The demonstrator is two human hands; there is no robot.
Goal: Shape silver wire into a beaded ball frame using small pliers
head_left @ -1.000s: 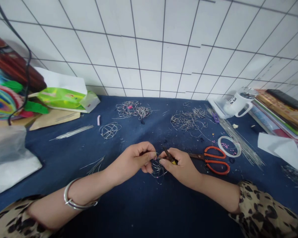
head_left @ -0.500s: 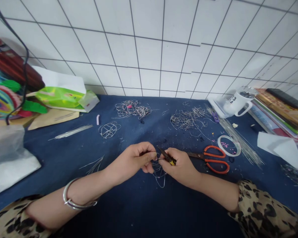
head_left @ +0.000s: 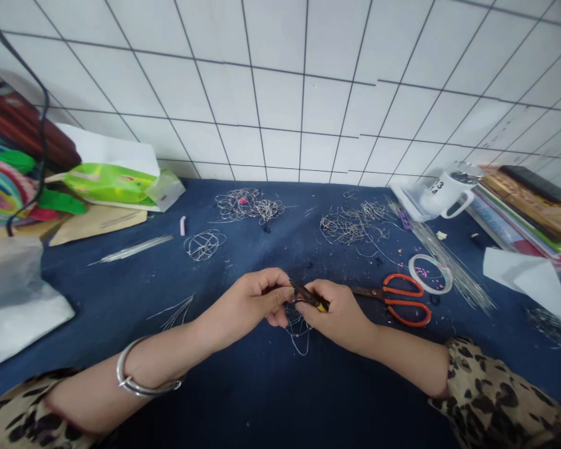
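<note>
My left hand (head_left: 263, 298) pinches a piece of thin silvery wirework (head_left: 300, 329) between thumb and forefinger; its loops hang below the fingers. My right hand (head_left: 335, 312) is wrapped around dark pliers (head_left: 312, 295) with a bit of yellow on the handle. Their jaws point left and meet the wire close to my left fingertips. Whether the jaws are closed on the wire cannot be made out. Just right of my right hand lie scissors (head_left: 404, 300) with orange-red handles, their blades partly behind the hand.
Tangled wire pieces (head_left: 353, 223) and more wirework (head_left: 250, 206) lie toward the tiled wall. A round wire frame (head_left: 204, 245) sits left. A shallow ring-shaped dish (head_left: 414, 267) holds pink beads. Straight wires (head_left: 453, 265), a white mug (head_left: 453, 190) and stacked books (head_left: 523, 218) stand right.
The pliers in my right hand have moved slightly left, their tips now at my left fingertips. My left hand keeps its pinch on the wirework.
</note>
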